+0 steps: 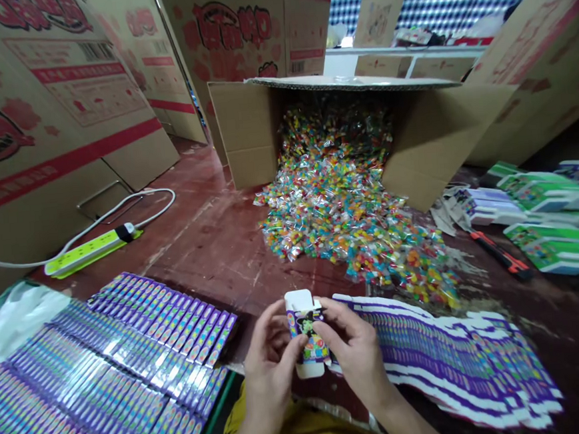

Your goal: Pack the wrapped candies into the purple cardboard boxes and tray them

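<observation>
Both of my hands hold one small purple and white carton [306, 333] upright at the bottom centre, its white top flap raised. My left hand [269, 369] grips its left side with thumb and fingers. My right hand [355, 352] pinches its right side, the thumb across the printed front. Just right of my hands lies a fanned row of flat purple cartons [461, 364]. On my left, several filled purple boxes [112, 385] lie packed in rows.
A tipped cardboard box [247, 130] spills a heap of small colourful candy packets [343, 206] across the dark red floor. A green power strip [89, 249] lies at left. Stacks of green cartons [550, 216] and an orange cutter [500, 254] lie at right. Big printed cardboard boxes [35, 110] stand around.
</observation>
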The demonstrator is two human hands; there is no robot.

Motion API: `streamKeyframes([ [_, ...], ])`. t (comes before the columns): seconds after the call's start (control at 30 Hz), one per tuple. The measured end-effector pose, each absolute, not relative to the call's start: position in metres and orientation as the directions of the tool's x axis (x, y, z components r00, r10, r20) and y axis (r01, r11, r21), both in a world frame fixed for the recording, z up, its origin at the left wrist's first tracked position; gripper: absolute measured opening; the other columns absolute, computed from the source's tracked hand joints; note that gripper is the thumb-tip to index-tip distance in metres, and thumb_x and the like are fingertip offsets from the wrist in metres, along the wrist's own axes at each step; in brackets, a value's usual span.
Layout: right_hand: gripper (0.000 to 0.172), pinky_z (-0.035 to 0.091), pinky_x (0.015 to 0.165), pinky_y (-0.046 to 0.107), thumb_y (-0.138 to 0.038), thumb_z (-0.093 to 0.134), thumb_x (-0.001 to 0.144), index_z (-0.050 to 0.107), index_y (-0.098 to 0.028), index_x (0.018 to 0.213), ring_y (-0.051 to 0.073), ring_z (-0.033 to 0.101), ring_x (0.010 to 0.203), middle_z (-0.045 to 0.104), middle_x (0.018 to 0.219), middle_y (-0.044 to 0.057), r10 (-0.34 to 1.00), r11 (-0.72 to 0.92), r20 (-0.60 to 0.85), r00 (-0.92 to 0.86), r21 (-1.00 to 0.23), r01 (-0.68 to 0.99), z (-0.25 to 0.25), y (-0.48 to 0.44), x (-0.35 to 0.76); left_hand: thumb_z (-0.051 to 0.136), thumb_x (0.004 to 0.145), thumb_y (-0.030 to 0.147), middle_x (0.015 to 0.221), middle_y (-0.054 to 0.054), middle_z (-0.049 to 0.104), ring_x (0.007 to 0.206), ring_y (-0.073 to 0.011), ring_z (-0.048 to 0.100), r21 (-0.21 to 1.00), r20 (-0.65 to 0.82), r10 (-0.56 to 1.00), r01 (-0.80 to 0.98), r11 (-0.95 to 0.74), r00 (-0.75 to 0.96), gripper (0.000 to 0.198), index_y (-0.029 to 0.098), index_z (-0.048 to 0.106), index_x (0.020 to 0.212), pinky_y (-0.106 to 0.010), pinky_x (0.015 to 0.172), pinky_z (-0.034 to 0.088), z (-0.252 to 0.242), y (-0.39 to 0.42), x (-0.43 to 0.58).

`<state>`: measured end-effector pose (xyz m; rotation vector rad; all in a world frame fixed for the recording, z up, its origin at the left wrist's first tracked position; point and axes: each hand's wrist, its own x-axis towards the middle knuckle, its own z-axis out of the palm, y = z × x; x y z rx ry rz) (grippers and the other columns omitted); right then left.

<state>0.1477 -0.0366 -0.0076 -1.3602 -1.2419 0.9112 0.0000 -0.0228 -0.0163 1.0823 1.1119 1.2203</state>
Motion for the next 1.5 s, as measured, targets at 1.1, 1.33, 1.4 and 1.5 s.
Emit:
streamKeyframes([
  [1.1, 0.018, 0.045, 0.066, 0.026, -0.031, 0.075, 0.079, 0.064, -0.017, 0.079, 0.014, 0.058, 0.069, 0.064, 0.073, -0.001, 0.981, -0.157, -0.161, -0.104, -0.987, 0.044, 0.024, -0.008, 0.169, 0.075, 0.079, 0.014, 0.100, -0.002, 0.065, 0.085, -0.0136, 0.064, 0.932, -0.148, 0.929, -0.265, 0.245, 0.339, 0.034, 0.023, 0.057, 0.106, -0.023, 0.075, 0.052, 0.003, -0.019, -0.012],
  [1.33, 0.026, 0.040, 0.060, 0.025, -0.036, 0.071, 0.083, 0.062, -0.016, 0.070, 0.012, 0.051, 0.062, 0.058, 0.066, -0.002, 0.980, -0.130, -0.144, -0.135, -0.986, 0.109, 0.022, 0.003, 0.176, 0.074, 0.080, 0.014, 0.104, -0.003, 0.065, 0.089, -0.0167, 0.064, 0.934, -0.143, 0.925, -0.262, 0.243, 0.352, 0.043, 0.026, 0.057, 0.118, -0.028, 0.079, 0.053, 0.002, -0.020, -0.010],
  [1.4, 0.026, 0.042, 0.061, 0.026, -0.034, 0.070, 0.085, 0.061, -0.017, 0.068, 0.013, 0.052, 0.064, 0.058, 0.068, -0.002, 0.993, -0.036, -0.056, -0.102, -0.981, 0.189, 0.024, -0.001, 0.175, 0.072, 0.081, 0.015, 0.107, -0.004, 0.065, 0.093, -0.0185, 0.064, 0.947, -0.146, 0.923, -0.220, 0.235, 0.355, 0.047, 0.028, 0.057, 0.125, -0.030, 0.082, 0.053, 0.001, -0.020, -0.013],
  [1.5, 0.027, 0.045, 0.069, 0.028, -0.032, 0.060, 0.092, 0.063, -0.019, 0.070, 0.014, 0.057, 0.070, 0.060, 0.075, 0.001, 0.985, 0.148, 0.110, -0.131, -0.935, 0.322, 0.030, -0.009, 0.177, 0.070, 0.084, 0.019, 0.110, -0.005, 0.066, 0.097, -0.0203, 0.064, 0.963, -0.157, 0.914, -0.146, 0.226, 0.374, 0.043, 0.027, 0.061, 0.125, -0.030, 0.086, 0.051, 0.001, -0.018, -0.017],
])
